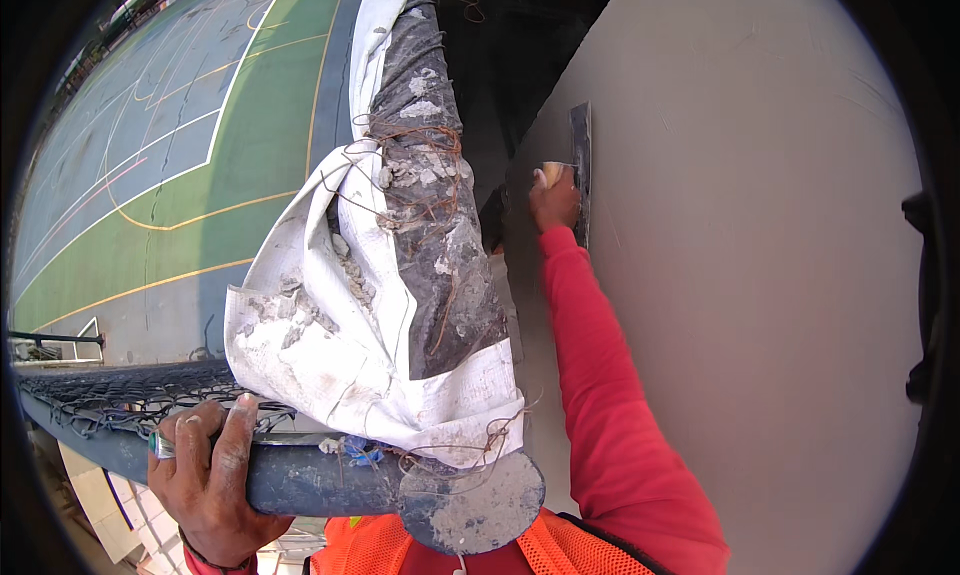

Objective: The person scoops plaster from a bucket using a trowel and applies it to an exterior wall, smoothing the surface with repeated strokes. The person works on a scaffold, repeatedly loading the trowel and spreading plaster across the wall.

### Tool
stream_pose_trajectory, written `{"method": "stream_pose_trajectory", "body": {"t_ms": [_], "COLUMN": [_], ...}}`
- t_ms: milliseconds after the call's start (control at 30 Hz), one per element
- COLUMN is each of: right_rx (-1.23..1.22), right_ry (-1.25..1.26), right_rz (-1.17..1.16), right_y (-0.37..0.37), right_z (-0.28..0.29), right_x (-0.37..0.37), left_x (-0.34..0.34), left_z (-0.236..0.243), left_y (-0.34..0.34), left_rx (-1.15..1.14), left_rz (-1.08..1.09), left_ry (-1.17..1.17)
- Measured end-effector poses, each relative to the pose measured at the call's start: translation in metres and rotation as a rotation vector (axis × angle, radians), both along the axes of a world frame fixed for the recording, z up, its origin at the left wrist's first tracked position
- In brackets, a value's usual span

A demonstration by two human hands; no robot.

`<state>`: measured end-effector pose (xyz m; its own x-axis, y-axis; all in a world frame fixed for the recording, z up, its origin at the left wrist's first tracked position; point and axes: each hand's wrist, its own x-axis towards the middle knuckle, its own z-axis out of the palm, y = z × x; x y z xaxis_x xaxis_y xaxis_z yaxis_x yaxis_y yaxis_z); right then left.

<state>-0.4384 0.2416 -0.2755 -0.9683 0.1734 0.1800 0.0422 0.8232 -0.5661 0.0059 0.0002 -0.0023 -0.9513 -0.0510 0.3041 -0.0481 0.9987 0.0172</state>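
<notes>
Right grip (557, 201): one bare hand, closed on the pale handle (552, 174) of a trowel.
Trowel (582, 160): one, long narrow dark blade, seen nearly edge-on; located at the left part of the grey wall, near its edge. Full contact of blade and wall cannot be told.
Wall (760, 235): one, broad, smooth, grey, with a few faint scratches; fills the right side.
Left grip (208, 475): one bare hand, fingers wrapped over a pipe; a ring (162, 445) on one finger.
Pipe (320, 482): one, dark blue-grey, scuffed; round end plate (475, 505) smeared with pale residue.
Sheet (290, 345): one, white, creased, dirty; hangs about a dark wrapped post, its lower edge at the pipe.
Post (420, 75): one, crusted with pale lumps, bound with rusty wire (425, 135).
Scrap (362, 451): one, blue, on the pipe.
Netting (150, 387): dark mesh, beside the left grip.
Clothing: red sleeve (615, 375); orange mesh vest (370, 547).
Court (150, 165): green and blue-grey, white and yellow lines, beyond the netting.
</notes>
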Motion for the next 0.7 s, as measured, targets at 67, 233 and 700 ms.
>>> {"method": "stream_pose_trajectory", "body": {"t_ms": [67, 233, 700], "right_rx": [-0.011, -0.089, 0.048], "right_ry": [0.082, 0.412, -0.333], "right_rz": [0.015, 0.105, 0.256], "right_y": [0.009, 0.049, 0.012], "right_z": [0.029, 0.141, -0.130], "right_x": [0.030, 0.101, 0.117], "left_x": [0.004, 0.009, 0.006], "left_z": [-0.004, 0.002, -0.004], "left_y": [-0.002, 0.004, 0.009], "left_rx": [-0.007, -0.003, -0.052], "left_rz": [0.028, 0.030, 0.065], "left_ry": [-0.003, 0.013, -0.079]}}
